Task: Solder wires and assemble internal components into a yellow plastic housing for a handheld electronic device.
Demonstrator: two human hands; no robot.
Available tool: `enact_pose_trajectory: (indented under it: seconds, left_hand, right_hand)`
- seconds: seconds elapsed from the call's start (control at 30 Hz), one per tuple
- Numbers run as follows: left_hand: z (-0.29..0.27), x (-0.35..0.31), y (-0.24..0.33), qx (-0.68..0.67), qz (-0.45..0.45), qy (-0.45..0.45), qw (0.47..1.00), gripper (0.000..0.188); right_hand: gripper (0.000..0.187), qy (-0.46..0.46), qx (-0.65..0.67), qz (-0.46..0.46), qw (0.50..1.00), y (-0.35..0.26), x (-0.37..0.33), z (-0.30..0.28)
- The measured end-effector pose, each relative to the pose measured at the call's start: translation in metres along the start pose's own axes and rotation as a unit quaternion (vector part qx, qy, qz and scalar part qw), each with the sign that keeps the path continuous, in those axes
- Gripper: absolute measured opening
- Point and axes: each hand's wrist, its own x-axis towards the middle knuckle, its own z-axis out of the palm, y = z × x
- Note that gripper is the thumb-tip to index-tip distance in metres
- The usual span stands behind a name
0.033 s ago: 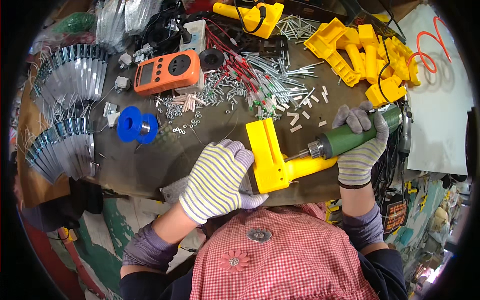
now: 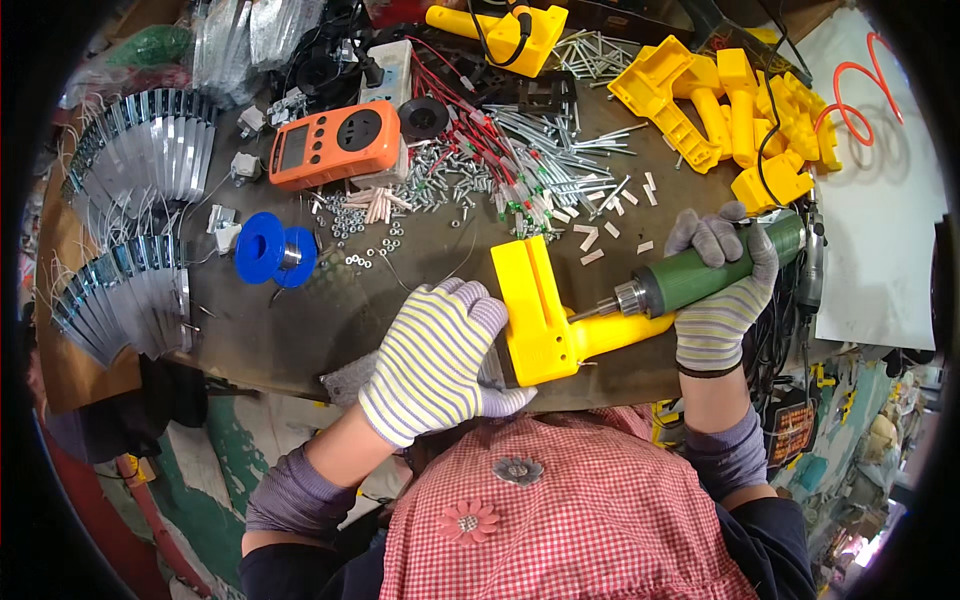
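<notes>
My left hand (image 2: 435, 360), in a striped glove, is closed on the left side of a yellow plastic tool housing (image 2: 540, 325) with a handle pointing right. Wrapped round a green electric screwdriver (image 2: 700, 276) are the gloved fingers of my right hand (image 2: 725, 290). The screwdriver's metal nose and bit point left and reach the housing near the base of its handle. Whether the bit sits on a screw is too small to tell. The left fingertips are partly hidden behind the housing.
Loose screws and nuts (image 2: 450, 170) lie in a pile beyond my hands, near an orange multimeter (image 2: 335, 145) and a blue solder spool (image 2: 262, 250). More yellow housings (image 2: 665, 100) are heaped at the back right. Fanned metal strips (image 2: 140, 290) line the left.
</notes>
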Motion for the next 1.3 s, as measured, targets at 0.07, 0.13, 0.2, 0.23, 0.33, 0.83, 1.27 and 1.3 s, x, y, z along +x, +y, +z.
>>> enact_pose_trajectory:
  seconds: [0.07,0.13,0.2,0.23,0.33,0.83,1.27,1.3]
  left_hand:
    - [0.001,0.0,0.0,0.004,0.0,0.006,1.0,0.062]
    - [0.001,0.0,0.002,0.007,0.004,0.01,1.0,0.061]
    - [0.001,-0.001,0.003,-0.001,-0.003,0.024,1.0,0.061]
    - [0.001,-0.002,0.003,0.006,-0.011,0.023,1.0,0.061]
    - [0.002,-0.003,0.004,0.019,-0.009,0.039,0.999,0.06]
    - [0.003,-0.003,0.001,0.039,0.011,0.037,0.998,0.064]
    - [0.003,0.0,0.003,0.005,0.003,0.031,1.0,0.061]
    - [0.003,0.0,0.003,0.008,0.007,0.035,0.999,0.061]
  right_hand:
    - [0.026,-0.005,-0.006,-0.011,1.0,0.001,0.0,-0.002]
    - [0.031,-0.057,0.009,0.001,0.998,-0.002,-0.001,-0.003]
    - [0.035,-0.027,0.001,0.0,1.0,-0.001,-0.004,0.012]
    - [0.039,0.004,-0.009,0.003,1.0,-0.001,-0.005,0.017]
    - [0.045,-0.108,0.044,-0.019,0.993,-0.027,-0.013,-0.007]
    - [0.05,-0.084,0.025,-0.036,0.995,-0.024,-0.044,-0.015]
    - [0.04,-0.081,0.042,-0.025,0.995,-0.01,-0.045,-0.008]
    - [0.038,-0.082,0.038,-0.031,0.995,-0.01,-0.047,-0.007]
